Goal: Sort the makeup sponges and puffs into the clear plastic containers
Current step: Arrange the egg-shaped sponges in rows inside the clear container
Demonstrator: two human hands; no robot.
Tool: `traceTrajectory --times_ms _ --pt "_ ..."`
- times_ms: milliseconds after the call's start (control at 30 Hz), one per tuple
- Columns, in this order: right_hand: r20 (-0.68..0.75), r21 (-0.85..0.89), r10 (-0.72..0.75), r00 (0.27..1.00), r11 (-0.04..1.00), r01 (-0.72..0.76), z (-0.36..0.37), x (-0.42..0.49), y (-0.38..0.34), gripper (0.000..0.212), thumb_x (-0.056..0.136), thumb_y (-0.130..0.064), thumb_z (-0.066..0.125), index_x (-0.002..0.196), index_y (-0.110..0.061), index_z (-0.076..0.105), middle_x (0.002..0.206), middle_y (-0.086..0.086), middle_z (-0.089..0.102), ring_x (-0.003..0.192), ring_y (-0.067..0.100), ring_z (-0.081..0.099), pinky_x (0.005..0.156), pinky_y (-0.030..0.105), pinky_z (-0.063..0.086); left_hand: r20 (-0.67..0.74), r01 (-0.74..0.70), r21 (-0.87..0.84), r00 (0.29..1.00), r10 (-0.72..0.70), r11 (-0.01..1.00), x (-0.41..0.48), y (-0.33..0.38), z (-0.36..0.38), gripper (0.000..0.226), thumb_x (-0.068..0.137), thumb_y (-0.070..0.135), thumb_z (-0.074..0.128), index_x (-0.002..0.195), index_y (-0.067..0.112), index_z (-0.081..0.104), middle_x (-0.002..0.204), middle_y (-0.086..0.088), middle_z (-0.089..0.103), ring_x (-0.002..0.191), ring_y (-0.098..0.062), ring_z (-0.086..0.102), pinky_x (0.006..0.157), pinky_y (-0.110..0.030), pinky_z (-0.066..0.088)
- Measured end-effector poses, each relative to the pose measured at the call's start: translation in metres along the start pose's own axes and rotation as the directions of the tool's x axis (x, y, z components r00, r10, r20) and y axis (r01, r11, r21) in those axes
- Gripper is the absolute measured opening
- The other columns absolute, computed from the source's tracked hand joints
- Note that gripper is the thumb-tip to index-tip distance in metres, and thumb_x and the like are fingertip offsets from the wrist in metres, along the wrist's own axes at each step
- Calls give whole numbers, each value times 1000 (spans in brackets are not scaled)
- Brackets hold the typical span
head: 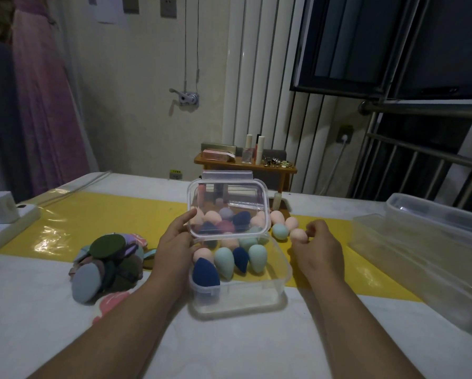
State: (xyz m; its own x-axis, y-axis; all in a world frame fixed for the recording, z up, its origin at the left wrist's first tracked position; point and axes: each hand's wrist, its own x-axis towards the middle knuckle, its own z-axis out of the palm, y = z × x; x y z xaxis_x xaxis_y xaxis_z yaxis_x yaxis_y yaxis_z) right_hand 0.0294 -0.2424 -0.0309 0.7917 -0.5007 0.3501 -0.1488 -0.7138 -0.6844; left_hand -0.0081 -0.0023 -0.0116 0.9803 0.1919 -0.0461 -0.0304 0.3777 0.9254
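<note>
Clear container [240,302], centre tabletop [229,351]: part-filled with egg sponges.
Lid [229,206]: tilted up, left hand [174,242] fingers clamped on its left edge.
Right hand [315,242]: fingers pinched on a pink sponge [298,234], just right of container.
Flat puffs [109,266]: piled left.
Advice: keep lid high, drop sponge into the near gap.
Writing: none legible.

A home room: curtain [46,105], cosmetics shelf [245,162], barred window [420,160].

A wooden shelf [245,166] holds bottles [259,150] beyond the table [65,310].
</note>
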Motion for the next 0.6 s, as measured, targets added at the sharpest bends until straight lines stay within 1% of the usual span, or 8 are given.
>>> traceTrajectory --times_ms 33,100,200,333,433,500,567,600 --pt "2 63 -19 1000 998 19 -4 -2 -4 26 90 -27 64 114 -20 57 101 1 64 88 27 58 68 31 42 2 0 6 1000 0 1000 0 0 0 48 97 2 38 121 34 64 114 3 68 100 -25 68 71 -36 59" --pt "15 147 -77 997 986 74 -12 -7 -12 25 90 -28 66 114 -21 63 103 0 67 90 22 60 70 30 44 3 -5 11 1000 5 1000 1 -1 0 47 97 3 38 120 35 65 114 3 68 100 -25 68 72 -37 59" --pt "27 191 -162 986 969 154 -20 -14 -23 22 89 -30 67 108 -20 70 100 -2 68 88 18 61 70 30 46 1 -13 21 1000 13 1000 3 -3 -2 47 98 5 37 118 37 66 114 3 68 100 -25 69 76 -39 60" --pt "31 214 -281 959 939 269 -24 -25 -38 21 89 -28 66 108 -20 71 103 -4 64 90 14 61 73 27 50 0 -12 11 1000 12 1000 4 -5 -2 48 97 4 38 119 36 66 112 4 69 100 -25 69 78 -41 60" --pt "114 267 -360 926 909 320 -28 -39 -51 18 89 -33 65 107 -30 68 98 -9 67 88 9 62 72 28 54 2 -13 12 1000 13 1000 4 -5 -2 48 97 3 39 119 35 66 109 5 69 99 -25 69 80 -42 60" --pt "214 341 -383 899 891 299 -29 -47 -59 23 89 -35 66 111 -33 59 97 -11 67 89 8 63 71 27 55 9 -18 20 1000 18 1000 4 -5 -2 48 96 2 39 120 35 65 110 4 69 99 -25 69 79 -41 60" --pt "321 392 -403 857 880 267 -27 -53 -63 24 87 -33 67 107 -34 54 93 -11 68 85 5 63 66 22 52 8 -24 32 1000 24 999 5 -6 -3 49 95 2 38 119 35 66 111 4 70 99 -25 69 79 -41 60" --pt "359 380 -422 833 881 283 -25 -55 -65 21 87 -33 68 101 -35 54 89 -10 69 81 4 63 64 19 49 4 -27 34 1000 27 999 6 -6 -3 50 94 1 38 118 35 66 112 3 70 100 -25 69 80 -42 60"
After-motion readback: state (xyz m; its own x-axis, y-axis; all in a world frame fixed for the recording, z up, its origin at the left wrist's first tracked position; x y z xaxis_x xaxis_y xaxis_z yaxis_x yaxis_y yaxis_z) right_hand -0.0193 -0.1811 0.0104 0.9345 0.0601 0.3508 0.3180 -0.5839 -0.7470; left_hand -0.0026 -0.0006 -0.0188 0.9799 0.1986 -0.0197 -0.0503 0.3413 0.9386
